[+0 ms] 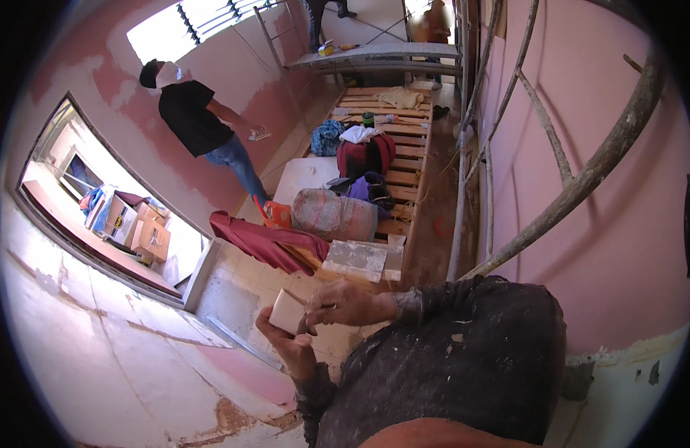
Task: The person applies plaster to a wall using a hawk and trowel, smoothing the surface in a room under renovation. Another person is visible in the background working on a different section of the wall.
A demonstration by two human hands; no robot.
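Wht block (287,311) | L hand (291,346) pinching edge | R hand (341,302) grip unclr | pole (595,169) well apart

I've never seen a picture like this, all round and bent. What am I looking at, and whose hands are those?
There is no machine here, just a person wearing cameras on their head. This single picture comes from the left one, looking down through a very wide lens, which bends straight edges near the rim.

The bare hands near the bottom are the wearer's own. The left hand holds a pale block. The right hand is close beside it; a small dark object shows between the hands, too unclear to name.

Beyond, a slatted wooden frame carries a blue bag, a dark red bag and a striped bundle. The person in a black top is someone else.
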